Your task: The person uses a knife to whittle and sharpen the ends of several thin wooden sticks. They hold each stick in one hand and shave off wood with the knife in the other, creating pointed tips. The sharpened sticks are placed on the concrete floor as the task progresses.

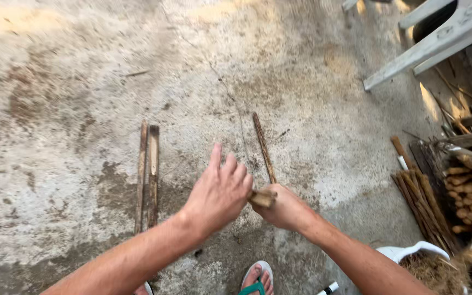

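While both hands clasp its near end, right hand (285,210) fisted, left hand (219,191) half-spread, the stick (263,147) points to twelve o'clock.

Both forearms are seen bare, with no sleeves, watch or rings to be made out on the left hand (218,192) or right hand (285,209). A flip-flop (258,278) with green straps and a pale sole is worn.

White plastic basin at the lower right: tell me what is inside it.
The white plastic basin holds dry brown fibrous material, heaped to its rim. Whatever lies beneath that heap is covered, and the basin's far side runs out of frame.
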